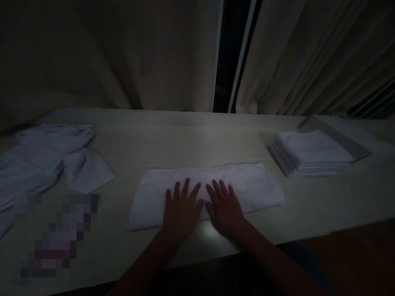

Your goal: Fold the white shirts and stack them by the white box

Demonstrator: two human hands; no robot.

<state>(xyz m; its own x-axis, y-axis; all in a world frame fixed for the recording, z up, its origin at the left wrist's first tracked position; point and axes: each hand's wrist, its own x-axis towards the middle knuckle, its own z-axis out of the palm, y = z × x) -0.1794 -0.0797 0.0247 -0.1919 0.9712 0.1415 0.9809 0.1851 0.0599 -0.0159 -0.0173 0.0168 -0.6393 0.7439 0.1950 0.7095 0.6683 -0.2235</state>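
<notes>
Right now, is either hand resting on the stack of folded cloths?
No, both the left hand and right hand lie flat on the long white cloth; the stack sits untouched.

Matt white cloth (247, 185) lies on a smooth pale wood-look table (185, 135).

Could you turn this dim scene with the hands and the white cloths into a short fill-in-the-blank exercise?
1. Both hands, the left hand and the right hand, lie flat on a long white ____ on the table.
2. The neat stack of folded cloths sits to the person's ____ side.
3. The loose pile of cloths lies on the ____ side.
4. Behind the table hang pale ____.

Missing words: cloth; right; left; curtains
</notes>
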